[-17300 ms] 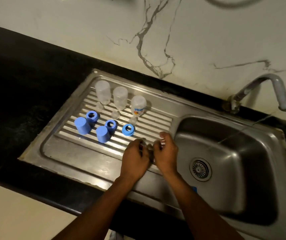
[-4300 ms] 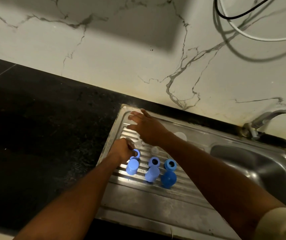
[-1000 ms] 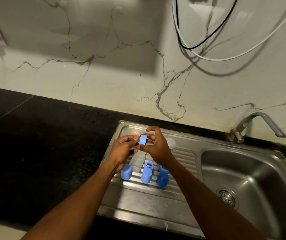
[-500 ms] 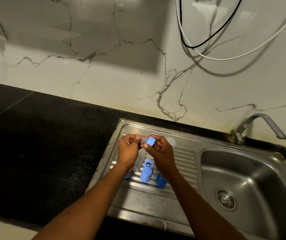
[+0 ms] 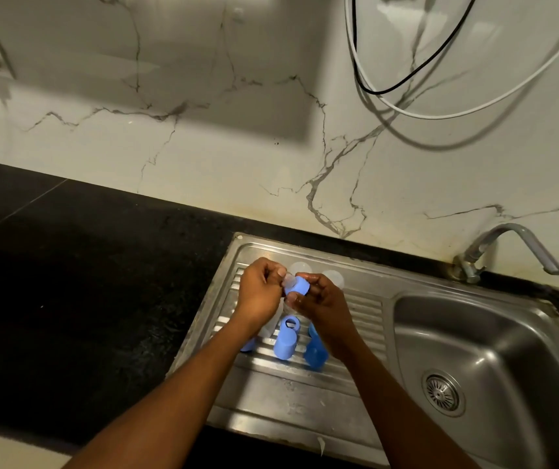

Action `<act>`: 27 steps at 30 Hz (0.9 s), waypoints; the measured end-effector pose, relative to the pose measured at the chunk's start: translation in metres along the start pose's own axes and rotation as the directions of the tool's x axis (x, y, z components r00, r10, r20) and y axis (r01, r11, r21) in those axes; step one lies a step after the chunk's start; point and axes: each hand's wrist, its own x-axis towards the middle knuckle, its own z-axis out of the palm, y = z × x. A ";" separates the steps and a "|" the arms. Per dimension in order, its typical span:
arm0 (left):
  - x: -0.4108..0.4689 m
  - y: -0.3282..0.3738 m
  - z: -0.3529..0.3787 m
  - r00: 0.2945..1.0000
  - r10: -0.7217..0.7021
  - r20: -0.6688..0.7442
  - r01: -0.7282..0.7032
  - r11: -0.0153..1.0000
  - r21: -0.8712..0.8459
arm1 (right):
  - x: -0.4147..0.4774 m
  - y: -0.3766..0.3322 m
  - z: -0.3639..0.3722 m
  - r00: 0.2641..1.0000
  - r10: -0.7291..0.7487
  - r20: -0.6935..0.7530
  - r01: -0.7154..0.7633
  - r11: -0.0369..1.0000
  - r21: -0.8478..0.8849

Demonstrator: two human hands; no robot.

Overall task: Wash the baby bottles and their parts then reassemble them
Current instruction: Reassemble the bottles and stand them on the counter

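Above the ribbed drainboard (image 5: 362, 313) my two hands meet. My right hand (image 5: 322, 299) grips a blue screw ring (image 5: 296, 286). My left hand (image 5: 259, 292) pinches a clear teat (image 5: 288, 279) that sits in the ring. Below them stand two blue caps (image 5: 285, 346) (image 5: 315, 353), with a blue ring (image 5: 291, 323) just behind the nearer one. A third blue cap (image 5: 247, 345) peeks out under my left wrist. Clear bottles (image 5: 334, 277) stand upside down at the back of the drainboard, partly hidden by my hands.
The steel sink basin (image 5: 474, 350) with its drain (image 5: 442, 394) lies to the right, under a tap (image 5: 508, 245). A black counter (image 5: 85, 282) spreads to the left. Cables (image 5: 406, 96) hang on the marble wall behind.
Both hands have stayed together above the drainboard, turning the blue ring and teat between the fingers. The ring now tilts more toward my right hand.
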 end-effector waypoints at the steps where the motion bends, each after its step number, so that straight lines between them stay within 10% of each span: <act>1: -0.001 0.000 0.003 0.996 0.087 -0.036 -0.085 0.995 0.049 | 0.002 -0.002 0.002 1.000 -0.013 -0.024 0.013 1.000 0.006; 6: -0.004 -0.003 0.005 0.935 0.334 -0.119 -0.320 0.940 0.120 | 0.008 -0.009 0.006 0.996 -0.074 -0.043 0.073 0.997 -0.017; 15: 0.006 -0.004 -0.022 0.983 0.099 0.151 -0.091 0.994 -0.061 | 0.012 -0.010 0.007 0.991 -0.133 -0.012 0.132 0.986 -0.099; 24: 0.015 0.001 -0.021 0.976 0.164 0.145 -0.176 0.982 0.071 | 0.026 -0.013 0.006 0.988 -0.150 0.042 0.152 0.872 -0.465; 27: 0.016 -0.005 -0.024 0.995 0.018 0.094 -0.005 0.990 -0.139 | 0.028 -0.003 0.003 0.985 -0.174 -0.018 0.141 0.850 -0.508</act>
